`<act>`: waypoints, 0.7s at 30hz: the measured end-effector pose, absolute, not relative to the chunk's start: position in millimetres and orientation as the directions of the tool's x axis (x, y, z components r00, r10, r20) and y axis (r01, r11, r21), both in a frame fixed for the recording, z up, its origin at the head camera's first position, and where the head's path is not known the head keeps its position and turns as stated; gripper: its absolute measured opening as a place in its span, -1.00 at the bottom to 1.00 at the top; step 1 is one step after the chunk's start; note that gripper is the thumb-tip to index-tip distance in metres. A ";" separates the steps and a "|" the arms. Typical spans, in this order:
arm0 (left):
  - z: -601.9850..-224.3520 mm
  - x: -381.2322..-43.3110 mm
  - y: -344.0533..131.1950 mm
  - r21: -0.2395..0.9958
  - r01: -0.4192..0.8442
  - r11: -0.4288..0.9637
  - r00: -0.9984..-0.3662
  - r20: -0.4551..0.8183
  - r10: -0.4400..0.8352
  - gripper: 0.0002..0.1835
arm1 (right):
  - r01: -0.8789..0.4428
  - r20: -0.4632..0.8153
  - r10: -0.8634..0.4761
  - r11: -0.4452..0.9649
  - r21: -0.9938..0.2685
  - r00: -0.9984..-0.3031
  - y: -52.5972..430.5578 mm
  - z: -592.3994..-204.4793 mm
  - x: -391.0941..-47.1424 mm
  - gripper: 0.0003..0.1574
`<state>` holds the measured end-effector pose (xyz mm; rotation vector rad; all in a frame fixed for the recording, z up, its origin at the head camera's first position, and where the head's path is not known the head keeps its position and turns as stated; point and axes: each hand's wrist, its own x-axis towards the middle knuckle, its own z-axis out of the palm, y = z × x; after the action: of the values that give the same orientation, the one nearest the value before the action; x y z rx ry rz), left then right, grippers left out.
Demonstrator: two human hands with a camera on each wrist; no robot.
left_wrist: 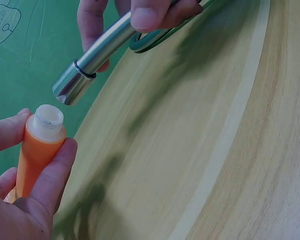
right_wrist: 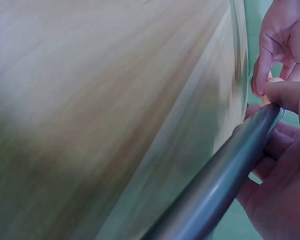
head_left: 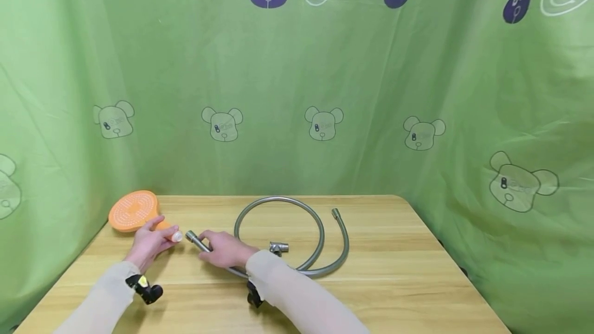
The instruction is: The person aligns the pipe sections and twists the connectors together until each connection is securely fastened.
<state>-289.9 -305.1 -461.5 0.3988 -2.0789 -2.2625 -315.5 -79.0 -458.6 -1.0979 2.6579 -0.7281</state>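
An orange shower head [head_left: 134, 211] is at the table's left, its face of small holes turned up. My left hand [head_left: 147, 244] grips its orange handle [left_wrist: 36, 160] near the white threaded end [left_wrist: 49, 120]. In my right hand [head_left: 225, 249] is a grey metal shower hose [right_wrist: 225, 175], held just behind its metal end nut [left_wrist: 72, 84]. The nut points at the white thread, close by, with a small gap between them in the left wrist view. The hose runs back under my right forearm into a loop on the table.
Inside the hose loop lies a small chrome tee fitting [head_left: 279, 247], partly hidden by a sleeve. The hose's other end [head_left: 336, 214] lies toward the back right. A green printed curtain [head_left: 278, 66] hangs around the wooden table [head_left: 394, 272].
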 end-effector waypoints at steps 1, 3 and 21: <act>-462.3 -289.9 -304.8 0.985 -0.135 -0.107 -0.964 -0.155 -0.216 -0.01 | -0.615 0.025 -0.699 0.611 -0.499 -0.715 -79.9 -458.9 -315.4 -0.47; -462.9 -290.2 -304.6 0.986 -0.129 -0.106 -0.963 -0.150 -0.224 -0.01 | -0.612 0.028 -0.694 0.614 -0.499 -0.719 -81.9 -459.2 -315.2 -0.48; -455.2 -287.1 -302.6 0.991 -0.128 -0.041 -0.962 -0.134 -0.238 -0.03 | -0.477 -0.034 -0.627 0.625 -0.618 -0.778 -95.2 -457.9 -313.4 -0.56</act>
<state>-287.1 -302.6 -455.2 0.4051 -2.1200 -2.1745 -313.4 -95.2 -457.9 -0.9017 2.6037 -0.8834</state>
